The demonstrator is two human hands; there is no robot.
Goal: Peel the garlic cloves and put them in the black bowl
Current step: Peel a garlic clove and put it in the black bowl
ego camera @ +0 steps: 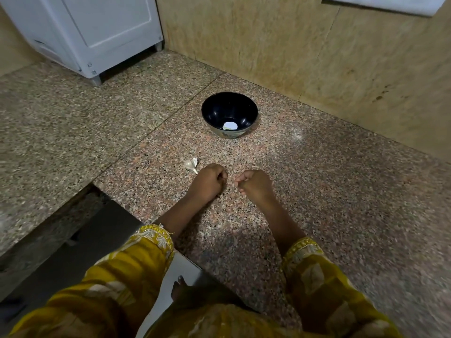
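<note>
On a speckled granite bench (329, 191), near its back edge by the wall: black bowl (210, 106), one pale white piece (230, 125) at its bottom. Nearer the front, a papery garlic piece (191, 165) just beside the left hand (210, 181). Left hand and right hand (253, 185) close together but apart, fingers curled into fists, nothing visible in either grip. Yellow embroidered sleeves (136, 259) below; white appliance (97, 32) at the back left corner.

home kitchen: granite counter (317, 191), bowl (229, 113)
</note>
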